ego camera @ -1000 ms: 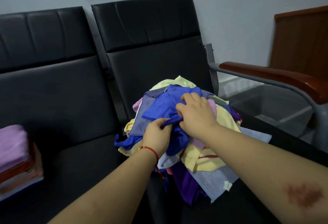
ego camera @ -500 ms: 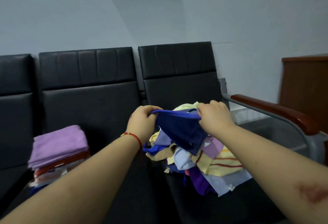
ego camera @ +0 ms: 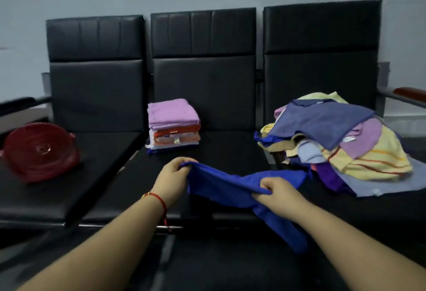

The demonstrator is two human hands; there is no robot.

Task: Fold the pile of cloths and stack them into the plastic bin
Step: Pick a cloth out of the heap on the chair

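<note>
A row of three black padded seats stands against a pale wall. On the middle seat, toward its back, sits a neat stack of folded cloths with a lilac one on top. The right seat carries the unsorted pile: yellow striped, grey-blue, lilac and purple pieces heaped loosely, some hanging over the front edge. On the left seat lies a red round thing, tilted; what it is cannot be told. No plastic bin shows in this view.

A blue cloth is held over the front of the middle seat, between stack and pile. The left hand pinches one edge of it, fingers curled over the bunched hem. The right hand grips another part, fingers and thumb closed on a gather of fabric. Between the hands the cloth sags, and a long tail droops below the right hand past the seat front.

The cloth looks light, soft and limp; it will not hold any shape by itself and should slide easily on the smooth seat. The step in hand seems to be finding corners to spread it flat. Both grips sit on bunched fabric rather than clean corners, so a good hold would be two neighbouring corners, pulled taut before it is laid down. The hanging tail could drag or fold under.
</note>
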